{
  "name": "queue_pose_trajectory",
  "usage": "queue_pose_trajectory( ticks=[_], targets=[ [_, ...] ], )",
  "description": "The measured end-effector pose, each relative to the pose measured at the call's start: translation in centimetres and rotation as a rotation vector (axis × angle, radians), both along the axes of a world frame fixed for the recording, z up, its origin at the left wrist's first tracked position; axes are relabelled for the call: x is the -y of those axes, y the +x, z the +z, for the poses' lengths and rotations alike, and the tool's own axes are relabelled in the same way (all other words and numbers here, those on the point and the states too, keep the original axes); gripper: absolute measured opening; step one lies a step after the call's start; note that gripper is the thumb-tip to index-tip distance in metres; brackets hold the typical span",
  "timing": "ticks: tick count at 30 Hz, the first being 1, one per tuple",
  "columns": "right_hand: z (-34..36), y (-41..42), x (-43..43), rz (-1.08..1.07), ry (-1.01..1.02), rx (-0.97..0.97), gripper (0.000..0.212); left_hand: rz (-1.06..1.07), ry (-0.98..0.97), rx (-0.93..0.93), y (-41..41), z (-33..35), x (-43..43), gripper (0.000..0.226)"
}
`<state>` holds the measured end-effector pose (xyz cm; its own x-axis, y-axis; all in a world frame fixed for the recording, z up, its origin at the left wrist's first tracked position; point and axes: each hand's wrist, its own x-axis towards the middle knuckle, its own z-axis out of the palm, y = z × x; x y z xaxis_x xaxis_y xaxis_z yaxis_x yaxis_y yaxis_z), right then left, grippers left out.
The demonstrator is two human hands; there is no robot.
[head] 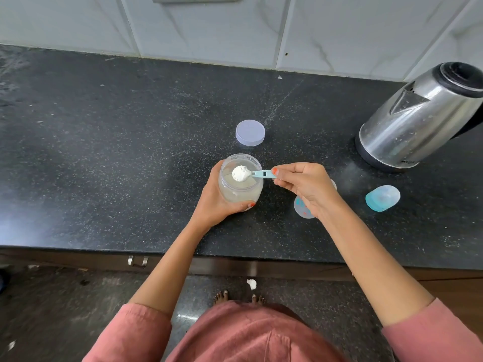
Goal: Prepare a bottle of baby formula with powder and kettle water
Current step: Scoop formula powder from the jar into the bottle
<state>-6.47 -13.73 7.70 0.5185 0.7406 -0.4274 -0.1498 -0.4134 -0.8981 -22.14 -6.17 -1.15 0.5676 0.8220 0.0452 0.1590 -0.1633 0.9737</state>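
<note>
Left hand (218,198) grips open jar (240,182) on bench (104,152); right hand (304,185) pinches scoop (251,175), heaped w/ powder, over jar. Bottle (303,206) mostly hidden behind right hand. Powder, kettle (418,118) water, capping likely still left.

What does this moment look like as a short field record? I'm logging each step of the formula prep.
left hand: grips the clear powder jar, lid off
right hand: pinches the blue scoop by its handle
scoop: heaped with white powder, over the jar mouth
jar lid: flat on the counter, behind the jar
baby bottle: mostly hidden under the right hand
bottle cap: lying right of the bottle
kettle: far right, lid shut
</note>
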Motion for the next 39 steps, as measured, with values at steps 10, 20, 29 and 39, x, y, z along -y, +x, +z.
queue_pose_trajectory(
  ticks=[10,20,29,39],
  targets=[
    [0.3,-0.2,0.0,-0.016,0.000,0.064,0.006,-0.001,-0.001,-0.007,0.0,-0.1,0.0,0.082],
    [0.0,-0.3,0.5,0.031,0.046,0.277,0.011,0.001,-0.009,-0.011,-0.1,0.0,0.0,0.083],
    [-0.1,-0.5,0.8,0.026,0.061,0.282,0.009,0.005,-0.011,-0.025,0.0,0.1,0.1,0.082],
    [-0.1,-0.4,1.0,0.026,0.080,0.256,0.011,0.006,-0.011,-0.016,0.0,0.2,0.1,0.081]
  ],
)
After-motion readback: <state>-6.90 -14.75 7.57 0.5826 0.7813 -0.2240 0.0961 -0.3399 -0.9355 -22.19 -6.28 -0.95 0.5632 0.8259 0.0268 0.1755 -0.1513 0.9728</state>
